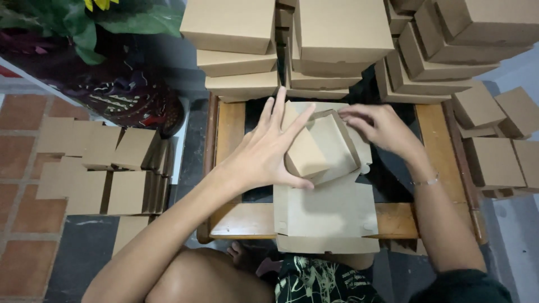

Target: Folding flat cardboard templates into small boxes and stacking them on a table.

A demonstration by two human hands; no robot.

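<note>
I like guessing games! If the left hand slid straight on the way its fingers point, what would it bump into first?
Probably the stacks of closed cardboard boxes at the table's far edge. The left hand points up and away past the half-folded box it presses. Depth is hard to judge, though.

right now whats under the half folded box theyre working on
Under the half-folded box lies a flat cardboard sheet, its unfolded lid panel, resting on a small wooden table. The left hand and right hand press on the box. The tabletop directly beneath is covered.
</note>
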